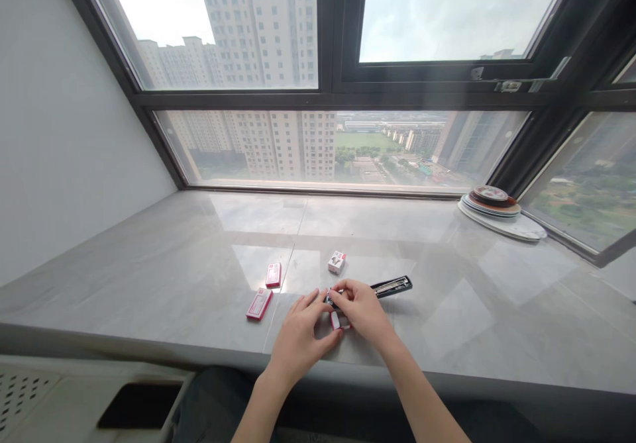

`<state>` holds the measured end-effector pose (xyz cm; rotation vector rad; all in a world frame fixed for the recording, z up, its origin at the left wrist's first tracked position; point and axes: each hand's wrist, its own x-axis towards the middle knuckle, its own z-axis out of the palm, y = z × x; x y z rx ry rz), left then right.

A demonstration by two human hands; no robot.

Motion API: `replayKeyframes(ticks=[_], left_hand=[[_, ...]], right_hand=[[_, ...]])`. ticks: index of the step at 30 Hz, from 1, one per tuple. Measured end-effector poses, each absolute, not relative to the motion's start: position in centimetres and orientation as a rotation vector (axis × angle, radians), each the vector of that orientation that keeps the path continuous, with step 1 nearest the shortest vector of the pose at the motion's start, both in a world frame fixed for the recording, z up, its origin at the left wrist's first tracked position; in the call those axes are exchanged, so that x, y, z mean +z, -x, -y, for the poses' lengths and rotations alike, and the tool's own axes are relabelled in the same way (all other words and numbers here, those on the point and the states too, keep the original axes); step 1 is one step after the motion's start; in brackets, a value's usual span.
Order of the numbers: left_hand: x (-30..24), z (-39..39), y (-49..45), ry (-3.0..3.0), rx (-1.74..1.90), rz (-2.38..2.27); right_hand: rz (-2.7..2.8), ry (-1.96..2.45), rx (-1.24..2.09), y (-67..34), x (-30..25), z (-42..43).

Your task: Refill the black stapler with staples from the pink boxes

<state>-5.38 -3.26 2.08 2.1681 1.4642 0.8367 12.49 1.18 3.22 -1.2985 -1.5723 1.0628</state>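
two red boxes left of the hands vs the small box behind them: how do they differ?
The two red boxes lie flat and look long and thin; the small box looks stubbier and stands taller. The red boxes show mostly red tops; the small box shows mostly white faces with red marks. The red boxes sit left of the left hand; the small box sits beyond the right hand. All rest untouched on the grey sill.

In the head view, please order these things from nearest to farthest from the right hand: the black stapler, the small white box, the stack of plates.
1. The black stapler: it touches the right hand and juts out to its right.
2. The small white box: just beyond the hand, toward the window.
3. The stack of plates: far right, in the window corner.
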Motion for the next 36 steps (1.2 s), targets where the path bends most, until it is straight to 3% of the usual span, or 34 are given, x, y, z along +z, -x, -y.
replayKeyframes(ticks=[9,22,31,36], left_hand=[[1.8,3.0,5.7,-2.145,0.846,-1.434],[2.5,4.0,3.4,-2.088,0.919,-1.730],[1.9,4.3,1.0,-2.108,0.986,-1.747],[1.7,3.8,0.5,-2.175,0.921,-1.760]], right_hand=[[2.193,1.312,0.766,-14.5,6.8,1.4],[1.947,1.673,0.685,-20.7,2.9,2.9],[1.537,1.718,0.902,-24.3,2.2,2.2],[1.400,1.376,1.235,-27.2,4.6,-0.9]])
